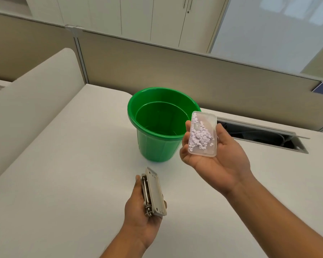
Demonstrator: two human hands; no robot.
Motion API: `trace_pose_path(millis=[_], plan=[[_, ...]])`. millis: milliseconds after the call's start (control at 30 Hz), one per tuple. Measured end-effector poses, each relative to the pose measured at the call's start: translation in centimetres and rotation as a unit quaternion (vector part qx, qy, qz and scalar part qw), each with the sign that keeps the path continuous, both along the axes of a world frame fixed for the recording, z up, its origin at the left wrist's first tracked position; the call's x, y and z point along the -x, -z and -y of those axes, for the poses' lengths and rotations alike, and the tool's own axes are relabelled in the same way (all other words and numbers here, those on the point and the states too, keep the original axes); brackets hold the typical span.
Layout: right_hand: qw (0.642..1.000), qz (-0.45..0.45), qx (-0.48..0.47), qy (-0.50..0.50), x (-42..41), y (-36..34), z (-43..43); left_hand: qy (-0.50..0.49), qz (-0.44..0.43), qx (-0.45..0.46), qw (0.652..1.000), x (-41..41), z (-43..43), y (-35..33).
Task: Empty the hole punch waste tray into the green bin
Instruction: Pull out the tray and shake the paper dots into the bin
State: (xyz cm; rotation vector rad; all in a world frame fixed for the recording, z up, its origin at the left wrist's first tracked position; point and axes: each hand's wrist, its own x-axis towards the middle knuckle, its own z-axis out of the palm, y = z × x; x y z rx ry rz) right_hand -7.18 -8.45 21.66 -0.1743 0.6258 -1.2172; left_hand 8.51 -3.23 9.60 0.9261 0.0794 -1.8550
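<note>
A green bin [157,146] stands upright on the white desk, and nothing shows inside it. My right hand [222,161] holds the clear waste tray [202,134] palm up, just right of the bin's rim and slightly over its edge. Pale lilac paper dots lie heaped in the tray. My left hand [140,211] grips the beige hole punch [154,193] on its side, metal parts facing left, in front of the bin and above the desk.
The white desk [73,164] extends left and toward me. An open cable slot [263,135] lies in the desk to the right of the bin. A beige partition wall [175,67] runs behind, and a padded panel [35,101] stands at left.
</note>
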Motion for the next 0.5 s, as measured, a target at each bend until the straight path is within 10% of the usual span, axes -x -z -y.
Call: trace_pose_path(millis=[300,500], plan=[[0.971,-0.235,0.034,-0.012,-2.2,-2.8,10.2,-0.019,-0.021,-0.038,0.999,-1.2,0.7,-0.2],[0.773,-0.613,0.112,-0.119,-2.3,-0.6,13.7,-0.013,-0.013,-0.046,0.999,-0.9,0.7,-0.2]])
